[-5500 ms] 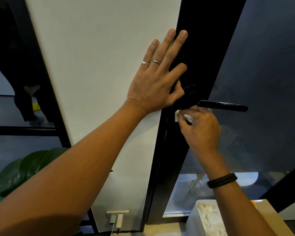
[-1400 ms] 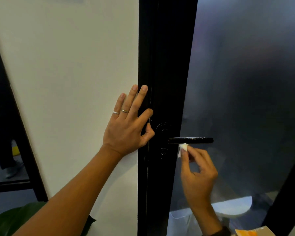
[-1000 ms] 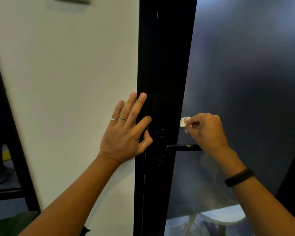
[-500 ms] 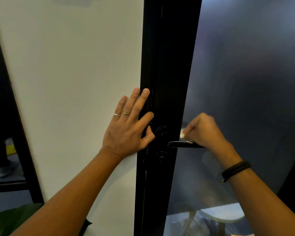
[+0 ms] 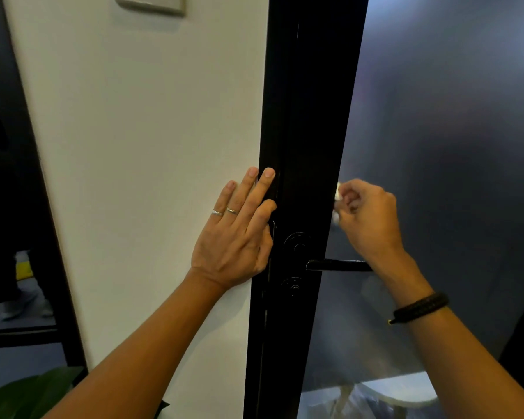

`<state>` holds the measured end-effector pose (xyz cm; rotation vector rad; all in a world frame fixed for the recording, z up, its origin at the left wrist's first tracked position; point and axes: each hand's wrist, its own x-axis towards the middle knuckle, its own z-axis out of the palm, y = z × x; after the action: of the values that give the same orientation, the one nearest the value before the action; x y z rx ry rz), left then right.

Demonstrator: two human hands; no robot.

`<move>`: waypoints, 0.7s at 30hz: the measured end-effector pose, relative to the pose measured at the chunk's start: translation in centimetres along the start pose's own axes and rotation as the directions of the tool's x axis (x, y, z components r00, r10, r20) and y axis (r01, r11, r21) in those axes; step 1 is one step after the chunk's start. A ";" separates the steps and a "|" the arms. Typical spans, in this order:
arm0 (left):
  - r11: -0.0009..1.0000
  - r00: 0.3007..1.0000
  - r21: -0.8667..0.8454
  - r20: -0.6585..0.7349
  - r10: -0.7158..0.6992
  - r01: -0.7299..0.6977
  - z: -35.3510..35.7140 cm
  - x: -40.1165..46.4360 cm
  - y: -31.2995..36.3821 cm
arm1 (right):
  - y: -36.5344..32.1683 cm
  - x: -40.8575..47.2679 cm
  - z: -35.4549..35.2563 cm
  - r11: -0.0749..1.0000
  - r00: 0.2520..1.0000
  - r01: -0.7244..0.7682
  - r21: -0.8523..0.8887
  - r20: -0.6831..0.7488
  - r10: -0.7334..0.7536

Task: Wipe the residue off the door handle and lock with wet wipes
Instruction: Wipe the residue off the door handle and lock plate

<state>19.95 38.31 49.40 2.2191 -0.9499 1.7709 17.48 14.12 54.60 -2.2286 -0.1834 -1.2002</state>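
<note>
The black door handle (image 5: 336, 265) juts rightward at lower center of the frame, its far end hidden behind the right wrist. Just left of it on the black door frame (image 5: 309, 116) sit 2 round lock plates: 1 above the handle (image 5: 297, 243) and 1 below (image 5: 291, 286). The right hand (image 5: 366, 219) is above the handle, apart from it, fingers curled shut on a small white wet wipe (image 5: 337, 195) at the edge of the frosted glass (image 5: 451, 131). The left hand (image 5: 236, 237), open and flat with 2 rings, presses where the white wall (image 5: 149, 146) meets the frame.
</note>
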 end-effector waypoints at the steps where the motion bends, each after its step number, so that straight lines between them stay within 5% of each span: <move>1: 1.000 1.000 -0.007 0.001 0.001 -0.001 0.0 0.0 0.0 | 0.4 -0.4 -0.2 0.997 0.992 -0.048 -0.064 0.111 0.055; 3: 1.000 1.000 -0.013 0.006 0.002 -0.002 0.1 0.0 -0.1 | 0.6 -1.1 -1.0 0.986 0.969 -0.091 -0.143 0.214 0.121; 9: 0.999 1.000 -0.039 -0.003 0.006 -0.006 -0.1 0.0 -0.1 | -5.6 -1.4 0.1 0.981 0.981 0.189 0.040 -0.058 -0.187; 18: 1.000 1.000 -0.031 0.016 0.006 -0.005 -0.7 0.0 0.1 | -7.7 -3.4 3.3 0.918 0.957 0.177 -0.354 0.280 -0.077; 21: 1.000 0.999 -0.024 0.031 0.017 -0.016 -0.7 0.0 0.1 | -7.2 -4.0 2.8 0.943 0.975 0.162 -0.291 0.197 -0.106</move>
<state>19.35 38.59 49.55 2.2371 -0.9934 1.7278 14.36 22.19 53.41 -2.6357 -0.2385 -1.1620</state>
